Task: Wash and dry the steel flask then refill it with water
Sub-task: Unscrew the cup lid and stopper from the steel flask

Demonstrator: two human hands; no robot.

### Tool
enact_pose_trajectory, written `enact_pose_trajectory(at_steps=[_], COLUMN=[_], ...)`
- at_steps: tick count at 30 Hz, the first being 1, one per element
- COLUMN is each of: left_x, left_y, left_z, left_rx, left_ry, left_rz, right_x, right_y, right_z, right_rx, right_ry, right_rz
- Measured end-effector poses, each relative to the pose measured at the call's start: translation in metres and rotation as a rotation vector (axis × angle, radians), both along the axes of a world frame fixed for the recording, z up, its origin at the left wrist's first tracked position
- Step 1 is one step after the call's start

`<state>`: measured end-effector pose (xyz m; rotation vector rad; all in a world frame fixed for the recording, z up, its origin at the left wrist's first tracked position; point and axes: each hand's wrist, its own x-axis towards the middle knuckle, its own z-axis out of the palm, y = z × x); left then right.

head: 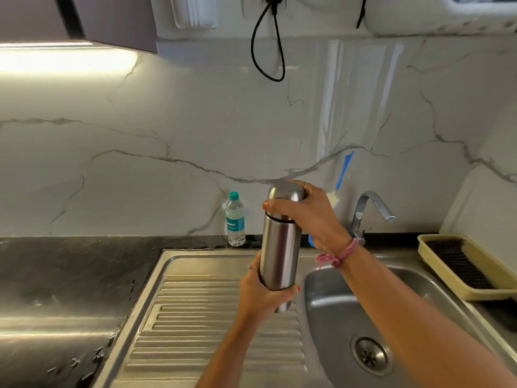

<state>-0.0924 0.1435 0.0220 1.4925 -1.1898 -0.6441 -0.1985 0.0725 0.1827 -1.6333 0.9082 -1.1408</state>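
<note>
Wall: white marble-look panels with grey veins, glossy; a strip of blue tape (344, 170) sticks to it behind the sink.
Hidden or cut off: the upper cabinet (84, 21) and the white box at the top right corner are cut by the picture edge; a black cable (267, 51) hangs in a loop from a plug only partly visible; something blue and white behind the right wrist is mostly covered, I cannot tell what it is.
Counter: dark stone (56, 289), shiny, with small water drops near its front left part.
Sink: stainless steel, ribbed draining board (195, 317) on the left, rounded basin (335, 317) on the right with a round drain (370, 355).
Steel flask: a brushed metal cylinder (279, 253) with a domed cap, held nearly upright in the air over the edge between draining board and basin.
Left hand: it (261, 296) grips the lower body of the flask, fingers curled round it; a ring on one finger.
Right hand: it (310, 217) grips the domed cap from the right side, thumb across the front; a pink thread band is on the wrist.
Tap: chrome, angular spout (373, 204), at the back edge of the sink.
Plastic bottle: clear, teal cap and label (235, 219), standing at the back edge of the counter against the wall.
Tray: cream plastic (453, 264) with a dark ribbed insert, at the right edge of the sink, partly cut off.
</note>
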Motion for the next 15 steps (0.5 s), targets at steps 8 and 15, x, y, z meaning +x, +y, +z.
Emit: enact_pose_trajectory(at_steps=[8, 15], left_x=[0.007, 0.013], left_y=[0.023, 0.036], left_z=[0.015, 0.017], left_rx=[0.043, 0.099], left_ry=[-0.020, 0.009], left_rz=[-0.028, -0.146], right_x=[-0.006, -0.010], right_y=[0.006, 0.008], right_z=[0.000, 0.002], right_rx=[0.004, 0.037], right_ry=[-0.051, -0.115], right_rz=[0.127, 0.472])
